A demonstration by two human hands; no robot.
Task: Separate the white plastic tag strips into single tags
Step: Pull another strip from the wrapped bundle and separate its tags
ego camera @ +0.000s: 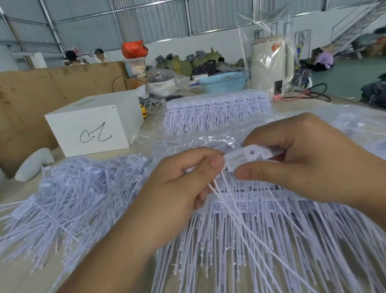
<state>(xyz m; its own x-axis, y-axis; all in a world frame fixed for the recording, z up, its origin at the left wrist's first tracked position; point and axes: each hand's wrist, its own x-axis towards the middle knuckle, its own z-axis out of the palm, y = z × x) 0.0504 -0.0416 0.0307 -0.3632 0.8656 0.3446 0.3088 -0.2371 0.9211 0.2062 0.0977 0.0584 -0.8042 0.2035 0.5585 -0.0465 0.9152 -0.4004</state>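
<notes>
Both hands hold one short white tag strip [249,157] above the table centre. My left hand [180,187] pinches its left end between thumb and forefinger. My right hand [293,158] grips the flat heads from the right, thumb underneath. Long thin tails hang down from the strip towards me. Under my hands lies a stack of joined tag strips [259,240], tails fanned towards the near edge. A loose heap of single tags [72,197] lies to the left.
Another bundle of tag strips [214,109] lies farther back on clear plastic film. A white box [92,127] with a black scribble stands at back left, against a brown board [22,94]. A blue basket [224,81] and a wrapped white appliance [269,66] stand behind.
</notes>
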